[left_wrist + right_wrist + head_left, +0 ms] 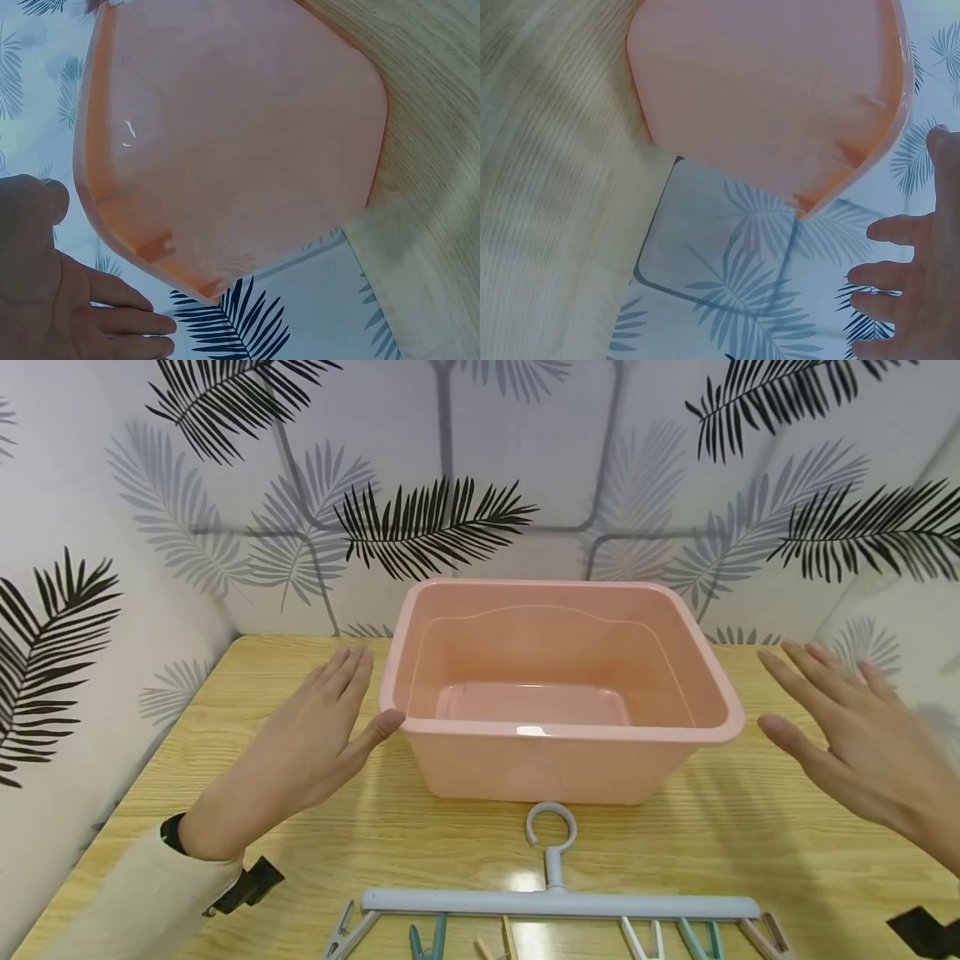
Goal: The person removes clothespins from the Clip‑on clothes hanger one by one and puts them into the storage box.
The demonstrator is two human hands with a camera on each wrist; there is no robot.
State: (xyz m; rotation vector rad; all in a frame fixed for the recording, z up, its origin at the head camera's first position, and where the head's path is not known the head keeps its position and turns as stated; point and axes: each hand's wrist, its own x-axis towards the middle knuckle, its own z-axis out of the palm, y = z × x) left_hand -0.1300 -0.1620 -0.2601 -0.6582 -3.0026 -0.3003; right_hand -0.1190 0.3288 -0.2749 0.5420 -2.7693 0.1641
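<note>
A pink plastic basin (532, 768) with a wide rim stands on the wooden table, its inside bare to the bottom. Beside its left end is my left hand (307, 735), fingers straight and thumb tip close by the rim's corner. My right hand (862, 743) hovers off the right end, fingers spread, a gap between it and the rim. Neither hand holds anything. Both wrist views show the basin's outer wall, seen in the left wrist view (240, 135) and the right wrist view (765, 90), with the fingers apart from it.
In front of the basin lies a light blue hanger (558, 903) with a hook and several clothespins along its bar, including a teal one (429, 939) and a white one (643, 939). Leaf-patterned fabric (480, 460) hangs behind the wooden table (300, 860).
</note>
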